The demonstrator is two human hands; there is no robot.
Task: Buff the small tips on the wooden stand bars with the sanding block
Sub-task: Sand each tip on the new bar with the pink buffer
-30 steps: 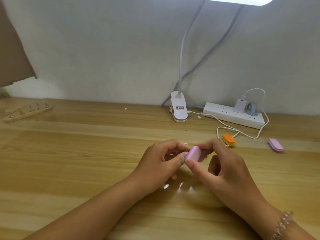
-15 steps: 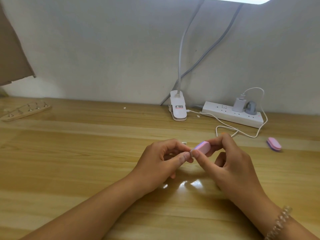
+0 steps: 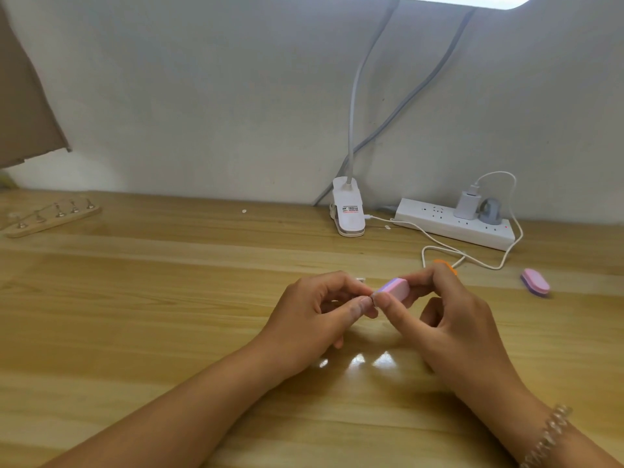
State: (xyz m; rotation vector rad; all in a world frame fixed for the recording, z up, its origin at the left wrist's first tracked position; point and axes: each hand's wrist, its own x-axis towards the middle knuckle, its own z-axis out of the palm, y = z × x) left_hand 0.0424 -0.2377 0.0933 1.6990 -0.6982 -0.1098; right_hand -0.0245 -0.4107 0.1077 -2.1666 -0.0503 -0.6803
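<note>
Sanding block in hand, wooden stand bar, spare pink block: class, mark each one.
sanding block (image 3: 393, 289), head view, pink top face.
wooden stand bar (image 3: 50, 220), head view, bare front wood.
spare pink block (image 3: 536, 282), head view, top.

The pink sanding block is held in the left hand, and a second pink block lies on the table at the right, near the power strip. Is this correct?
Not quite: in the head view the right hand holds the pink sanding block; the left hand only meets its end. The second pink block does lie on the table at the right, near the power strip.
</note>
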